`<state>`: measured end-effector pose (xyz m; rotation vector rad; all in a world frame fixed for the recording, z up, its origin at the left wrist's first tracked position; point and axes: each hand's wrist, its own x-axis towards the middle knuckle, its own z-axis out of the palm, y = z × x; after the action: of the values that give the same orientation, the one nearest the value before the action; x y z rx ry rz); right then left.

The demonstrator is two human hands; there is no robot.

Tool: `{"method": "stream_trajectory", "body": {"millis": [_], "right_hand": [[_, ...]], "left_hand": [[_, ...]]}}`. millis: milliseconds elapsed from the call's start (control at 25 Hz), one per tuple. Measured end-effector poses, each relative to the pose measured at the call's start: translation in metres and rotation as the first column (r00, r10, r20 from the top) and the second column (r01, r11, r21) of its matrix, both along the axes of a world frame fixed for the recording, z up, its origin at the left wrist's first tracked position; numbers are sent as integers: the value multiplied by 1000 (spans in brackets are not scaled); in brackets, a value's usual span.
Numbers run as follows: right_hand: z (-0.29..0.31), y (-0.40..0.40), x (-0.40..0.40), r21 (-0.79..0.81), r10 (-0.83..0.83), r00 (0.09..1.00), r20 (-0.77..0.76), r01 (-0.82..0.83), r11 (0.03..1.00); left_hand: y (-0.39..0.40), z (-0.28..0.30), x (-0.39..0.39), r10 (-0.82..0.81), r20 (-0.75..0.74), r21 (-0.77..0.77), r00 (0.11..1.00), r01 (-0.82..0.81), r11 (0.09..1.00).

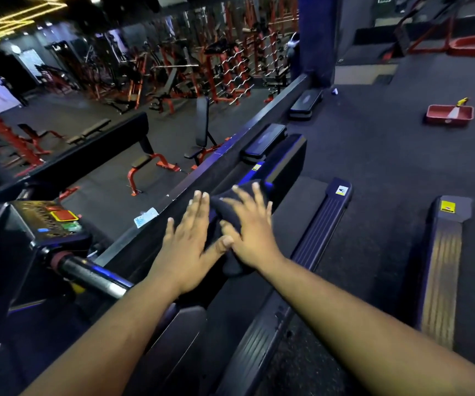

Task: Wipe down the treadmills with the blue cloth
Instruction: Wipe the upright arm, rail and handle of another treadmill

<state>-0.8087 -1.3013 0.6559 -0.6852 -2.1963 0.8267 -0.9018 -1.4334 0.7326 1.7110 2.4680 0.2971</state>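
A dim gym fills the scene, lit in blue and violet. Toward ten to twelve o'clock, red-framed weight racks and black benches stand on a dark rubber floor. A long dark rail, seemingly part of a treadmill or a divider beside it, runs from seven o'clock up toward one o'clock through the middle. At four o'clock lie the ribbed side strips of the treadmills, each carrying a small yellow or white sticker at its far end. At nine o'clock sits a treadmill console with a red and yellow button, and below it a chrome handlebar.

Two bare forearms reach in from six o'clock. The left hand lies flat on the rail, fingers straight and together, its thumb stretched toward the other hand; this grip is fully spread and curls round nothing. The right hand rests just beside it at its three o'clock, fingers straight and fanned wide, pressing down on the blue cloth, which looks very dark in this light. The cloth is bunched on the rail at the centre, under the right palm and between the two hands, touching both.

Far off at two o'clock a red tray holds a spray bottle with a yellow nozzle.
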Motion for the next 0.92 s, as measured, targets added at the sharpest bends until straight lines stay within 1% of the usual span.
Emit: {"method": "stream_trajectory", "body": {"millis": [40, 80, 120, 160, 200, 240, 280, 320, 360, 400, 440, 480, 520, 560, 600, 640, 680, 720, 760, 800, 840, 920], "right_hand": [[-2, 2, 9, 92, 79, 996, 35, -82, 992], [1, 20, 14, 195, 107, 992, 74, -119, 974], [5, 40, 12, 234, 76, 991, 111, -101, 967], [10, 57, 6, 223, -1, 991, 136, -29, 974], [15, 65, -1, 134, -105, 986, 132, 87, 987], [21, 59, -11, 7, -204, 973, 111, 205, 979], [25, 37, -20, -111, -266, 961, 76, 273, 955], [27, 4, -27, -168, -294, 955, 27, 294, 941], [25, -38, -29, -162, -288, 957, -33, 279, 946], [20, -84, -26, -128, -217, 971, -103, 203, 971], [9, -125, -18, -81, -102, 982, -157, 90, 993], [-2, -162, -7, -17, 6, 985, -174, -9, 1000], [-11, -181, 2, 63, 77, 985, -154, -68, 996], [-16, -175, 6, 131, 103, 982, -156, -83, 988], [-20, -154, 2, 142, 66, 984, -163, -43, 989], [-23, -129, -5, 55, -11, 986, -167, 21, 998], [-20, -101, -10, -108, -130, 973, -188, 111, 988], [-15, -77, -15, -334, -267, 940, -212, 187, 924], [-9, -67, -20, -528, -372, 902, -221, 210, 823], [-9, -75, -25, -643, -421, 877, -234, 185, 743], [-8, -96, -26, -682, -425, 867, -261, 146, 717], [-17, -163, -20, -633, -323, 878, -353, 30, 773]], "left_hand": [[-14, 1, 0, 20, 0, -23, 1000, -20, 1000], [-27, 2, 0, 37, -16, -56, 999, -37, 998], [-39, 3, 0, 50, -47, -89, 998, -54, 995], [-52, 2, 0, 59, -78, -117, 995, -68, 991], [-63, 0, 1, 64, -95, -132, 993, -76, 988], [-73, -1, 2, 68, -100, -126, 993, -80, 989], [-82, -2, 3, 70, -97, -109, 993, -80, 991], [-89, -3, 3, 65, -85, -84, 994, -73, 994], [-96, -2, 3, 51, -64, -43, 997, -54, 998], [-101, -2, 3, 31, -28, 24, 999, -30, 999], [-105, -3, 3, 5, 26, 111, 1000, -8, 994], [-107, -4, 2, -29, 95, 211, 995, 8, 977], [-111, -6, 1, -61, 168, 303, 984, 8, 953], [-112, -7, -1, -81, 243, 370, 967, -16, 929], [-112, -7, -2, -82, 307, 402, 948, -51, 914], [-111, -8, -3, -74, 344, 397, 936, -74, 915], [-111, -7, -2, -61, 341, 364, 938, -72, 929], [-110, -7, 0, -50, 294, 315, 955, -47, 948], [-108, -7, 1, -46, 217, 253, 975, -10, 967], [-106, -7, 3, -47, 144, 187, 988, 20, 982], [-103, -7, 4, -50, 98, 138, 994, 36, 990], [-100, -8, 3, -37, 79, 96, 996, 29, 995]]}}
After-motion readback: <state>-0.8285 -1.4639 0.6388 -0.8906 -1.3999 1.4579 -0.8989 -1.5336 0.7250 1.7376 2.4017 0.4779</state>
